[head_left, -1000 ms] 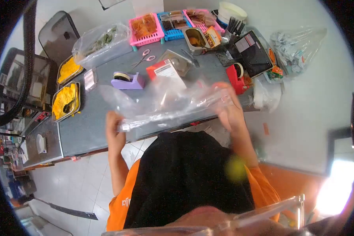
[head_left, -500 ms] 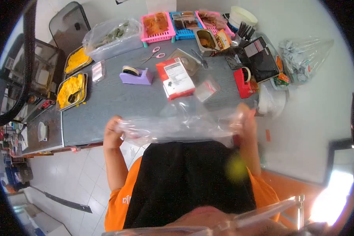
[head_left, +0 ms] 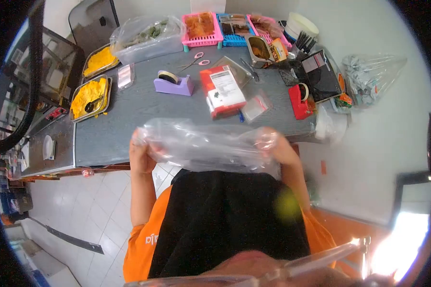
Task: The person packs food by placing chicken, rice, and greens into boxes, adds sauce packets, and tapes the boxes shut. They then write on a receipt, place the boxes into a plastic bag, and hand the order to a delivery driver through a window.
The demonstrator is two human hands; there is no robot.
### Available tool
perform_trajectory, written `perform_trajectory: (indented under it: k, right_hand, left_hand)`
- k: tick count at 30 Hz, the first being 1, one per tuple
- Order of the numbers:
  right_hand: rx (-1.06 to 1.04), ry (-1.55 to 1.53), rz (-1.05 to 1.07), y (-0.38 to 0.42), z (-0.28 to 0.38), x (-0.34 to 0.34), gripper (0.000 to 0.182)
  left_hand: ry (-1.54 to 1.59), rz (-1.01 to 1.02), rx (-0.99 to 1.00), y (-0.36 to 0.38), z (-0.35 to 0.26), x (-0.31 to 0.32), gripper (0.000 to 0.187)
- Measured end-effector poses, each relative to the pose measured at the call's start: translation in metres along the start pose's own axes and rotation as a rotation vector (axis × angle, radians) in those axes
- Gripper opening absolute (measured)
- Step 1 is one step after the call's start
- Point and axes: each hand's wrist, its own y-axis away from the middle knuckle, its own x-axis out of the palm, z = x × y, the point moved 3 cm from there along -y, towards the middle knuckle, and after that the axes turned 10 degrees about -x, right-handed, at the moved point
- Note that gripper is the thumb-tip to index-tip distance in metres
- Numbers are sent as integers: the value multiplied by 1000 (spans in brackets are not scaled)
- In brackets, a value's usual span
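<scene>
A wide, clear plastic bag (head_left: pixel 203 146) stretches between my two hands, in front of my black apron and at the table's near edge. My left hand (head_left: pixel 146 149) grips the bag's left end, its fingers partly covered by the shiny film. At the other end, my right hand (head_left: pixel 273 145) is closed on the bag. Just beyond the bag lies a red and white box (head_left: pixel 223 91) with a printed label. Beside that box are a small clear packet (head_left: pixel 257 106) and a blue pen (head_left: pixel 241 116).
Purple (head_left: pixel 173 86) and red (head_left: pixel 300 101) tape dispensers stand on the table (head_left: pixel 129 115). Scissors (head_left: pixel 195 61) lie farther back. Two trays of yellow food (head_left: pixel 88 98) are at the left. Pink (head_left: pixel 201 28) and blue baskets line the back; a dark tablet (head_left: pixel 319 76) is at the right.
My right hand has moved left, closer to my left hand, and the bag between them is slacker and bunched. The blue pen by the box now shows. The view has shifted slightly.
</scene>
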Motion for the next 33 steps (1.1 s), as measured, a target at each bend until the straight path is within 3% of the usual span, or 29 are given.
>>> perform_trajectory:
  k: [1,3,4,6,8,9,10,11,12,13,14,16,17,18,20,21,22,24,25,26,28,30,32,33]
  right_hand:
    - [1,4,3,-3,-3,7,10]
    - [6,297,58,-12,-6,26,13]
    - [6,299,62,-18,-6,31,13]
    - [-321,777,-393,-27,8,30,16]
    - [-277,769,-519,-33,7,45,19]
    - [-332,655,-610,-39,-13,43,22]
    - [-388,540,-700,-45,-19,45,25]
    - [-388,541,-703,-50,-20,52,25]
    - [-178,-44,-694,-59,-26,64,26]
    - [42,-620,-639,-66,-33,79,27]
    - [43,-615,-636,-69,-39,76,27]
    - [184,-453,67,-80,-31,96,30]
    - [401,-113,126,-82,-34,104,32]
    - [407,-112,136,-89,-30,113,32]
    - [182,-163,91,-109,-23,122,29]
    - [326,-293,-11,-126,-44,116,37]
    - [328,-294,-2,-142,-62,115,37]
    - [-352,610,-331,-167,-67,113,43]
    - [-480,989,-507,-167,-47,128,38]
    - [-478,983,-501,-169,-53,138,38]
    - [-590,1096,-12,-174,-79,166,31]
    - [-397,1067,320,-173,-135,187,22]
    - [-408,1074,294,-167,-169,184,20]
    - [-431,1086,272,-168,-176,179,19]
  left_hand:
    - [151,164,-64,-1,1,-13,25]
    - [258,183,-120,2,-2,-25,24]
    - [358,206,-179,2,-2,-30,24]
    - [261,235,-145,5,-3,-42,19]
    - [-175,-87,-36,9,-7,-62,18]
    - [-479,-78,-111,13,-5,-85,19]
    - [-481,-74,-113,14,-3,-93,19]
    - [-861,81,5,16,-3,-92,20]
    - [-1234,243,130,19,1,-94,21]
    - [-1133,177,106,21,3,-104,17]
    - [-1127,174,107,24,6,-109,17]
    - [-71,-323,-63,31,3,-121,15]
    - [147,-250,16,30,7,-141,11]
    - [151,-260,19,31,4,-145,11]
    - [314,-364,13,27,-3,-153,9]
    - [316,-372,18,22,-5,-157,9]
    - [204,-381,10,16,-6,-162,10]
    - [-23,-404,-22,5,-4,-174,13]
    - [-191,-313,-51,-4,0,-179,17]
    - [-190,-396,-107,-13,13,-184,19]
    - [-131,-416,-180,-31,46,-194,24]
    - [-244,-500,-239,-41,64,-215,26]
    - [-360,-570,-303,-50,81,-232,28]
    - [-614,-785,-86,-51,79,-243,32]
